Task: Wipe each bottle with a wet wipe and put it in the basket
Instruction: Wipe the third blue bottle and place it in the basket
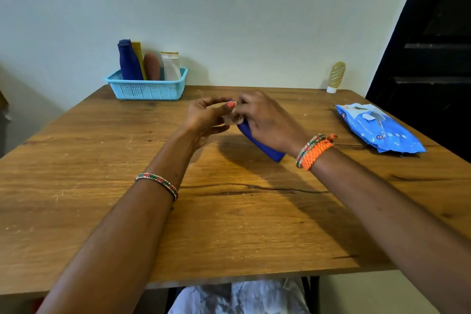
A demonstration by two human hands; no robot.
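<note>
My right hand [265, 120] grips a dark blue bottle [265, 146], tilted over the middle of the wooden table [229, 211]. My left hand [206, 117] pinches a small crumpled wet wipe [232, 118] against the bottle's upper end, between the two hands. A light blue basket [146, 88] stands at the far left by the wall and holds two dark blue bottles [128, 60], a yellow one [139, 55], a reddish-brown one [151, 66] and a white tube [170, 65]. A pale yellow bottle [336, 76] stands upside down on its white cap at the far right.
A blue pack of wet wipes [379, 129] lies on the right side of the table. A dark door [433, 46] stands beyond the right edge. The wall runs along the table's far edge.
</note>
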